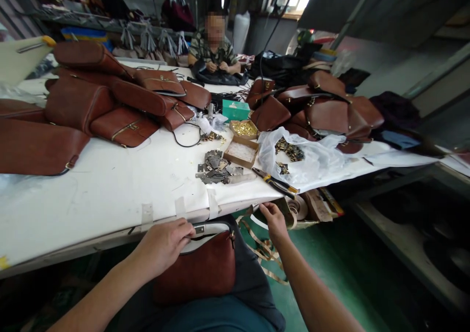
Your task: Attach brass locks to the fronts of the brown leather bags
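Observation:
A reddish-brown leather bag [200, 268] rests on my lap, its mouth open and a pale lining showing. My left hand [167, 246] is closed on the near rim of that opening, beside a small metal plate [199, 229] on the lining. Out to the right, just off the table's front edge, my right hand [273, 219] pinches a thin, curved white strip [259, 221]. The strip hangs apart from the bag. A small metal fitting [232, 237] sits at the bag's right corner.
Brown bags are heaped on the white table [110, 190] at left and right. Pliers [277, 182], flat metal plates [216, 168], a box of gold-coloured parts [244, 129] and a plastic bag of fittings [304, 155] lie mid-table. A person [215, 53] sits opposite, handling black material.

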Demonstrator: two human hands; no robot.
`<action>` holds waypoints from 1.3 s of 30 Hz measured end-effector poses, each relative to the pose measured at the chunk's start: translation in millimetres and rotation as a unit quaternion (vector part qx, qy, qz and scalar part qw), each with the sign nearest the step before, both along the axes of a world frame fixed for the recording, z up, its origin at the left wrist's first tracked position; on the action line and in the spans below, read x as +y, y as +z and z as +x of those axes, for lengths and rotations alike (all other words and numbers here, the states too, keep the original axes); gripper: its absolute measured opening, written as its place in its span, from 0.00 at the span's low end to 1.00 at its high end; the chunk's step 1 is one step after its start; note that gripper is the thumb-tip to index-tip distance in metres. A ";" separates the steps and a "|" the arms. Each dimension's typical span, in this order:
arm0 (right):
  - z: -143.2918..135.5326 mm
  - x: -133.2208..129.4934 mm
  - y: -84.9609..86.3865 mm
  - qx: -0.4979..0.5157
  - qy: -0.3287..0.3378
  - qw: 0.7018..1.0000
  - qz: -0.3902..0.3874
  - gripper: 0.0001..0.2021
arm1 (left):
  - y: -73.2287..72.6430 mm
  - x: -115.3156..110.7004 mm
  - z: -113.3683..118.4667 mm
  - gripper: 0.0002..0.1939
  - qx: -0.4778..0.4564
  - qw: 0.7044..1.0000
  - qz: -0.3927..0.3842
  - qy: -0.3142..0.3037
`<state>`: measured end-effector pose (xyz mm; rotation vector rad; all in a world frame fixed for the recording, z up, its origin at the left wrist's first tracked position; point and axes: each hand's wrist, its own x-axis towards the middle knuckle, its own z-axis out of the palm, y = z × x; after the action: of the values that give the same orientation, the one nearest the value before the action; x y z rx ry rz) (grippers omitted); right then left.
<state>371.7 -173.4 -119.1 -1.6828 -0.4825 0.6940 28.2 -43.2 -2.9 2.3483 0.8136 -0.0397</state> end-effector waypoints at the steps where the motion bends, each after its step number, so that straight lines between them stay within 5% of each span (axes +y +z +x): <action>1: -0.4 0.3 -1.0 0.013 -0.004 1.000 0.010 0.27 | 1.4 -0.2 0.2 0.10 0.003 1.000 -0.009 0.009; 8: -11.8 3.0 -10.8 0.140 0.031 0.989 0.042 0.26 | 27.8 12.1 -0.7 0.13 0.076 0.990 -0.116 0.030; 15: -8.8 -5.7 3.5 0.223 0.082 0.971 0.014 0.27 | 23.4 13.4 3.0 0.13 0.068 0.992 -0.105 0.028; 28: -4.7 -12.0 9.8 0.120 0.051 0.989 -0.061 0.26 | 20.7 11.8 0.1 0.15 0.048 0.996 -0.077 -0.003; 33: -19.4 -15.7 47.7 0.020 0.074 0.993 -0.089 0.23 | 17.7 14.8 -2.8 0.17 0.050 0.997 -0.054 -0.004; 36: -54.6 -9.7 89.1 -0.101 0.196 0.971 -0.089 0.21 | 14.5 17.0 -2.6 0.20 0.072 0.996 -0.051 0.000; 39: -100.0 9.2 124.0 -0.219 0.352 0.908 -0.063 0.16 | 14.2 15.7 -2.3 0.23 0.075 0.996 -0.053 0.021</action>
<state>271.7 -164.2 4.9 -1.7842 -1.4394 0.8661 26.0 -27.5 11.3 2.2470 0.9103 -0.2392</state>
